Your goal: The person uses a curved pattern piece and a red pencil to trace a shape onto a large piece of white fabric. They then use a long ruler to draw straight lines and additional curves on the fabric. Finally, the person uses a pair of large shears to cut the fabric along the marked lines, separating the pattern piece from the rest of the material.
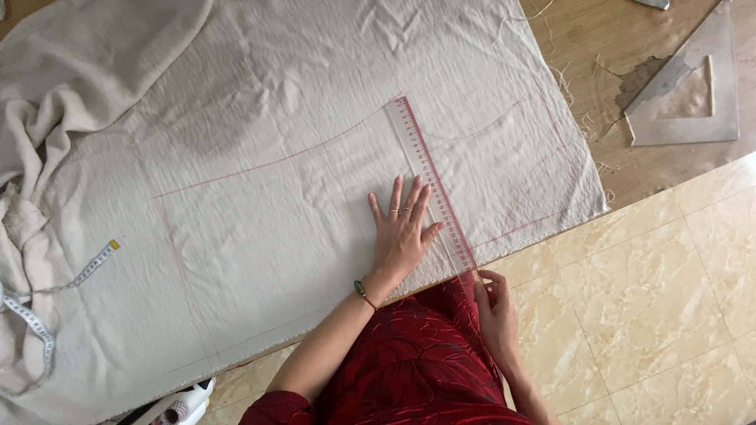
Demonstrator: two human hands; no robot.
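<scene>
Clear plastic ruler (429, 181), light, stiff, likely slippery on the soft cream cloth (260, 189): left hand (402, 232) spread flat beside it, right hand (494, 303) pinching its near end.

A clear triangular set square (685, 94) lies on the wooden surface (583, 47); a measuring tape (47, 315) curls at left, above beige floor tiles (654, 299).
</scene>
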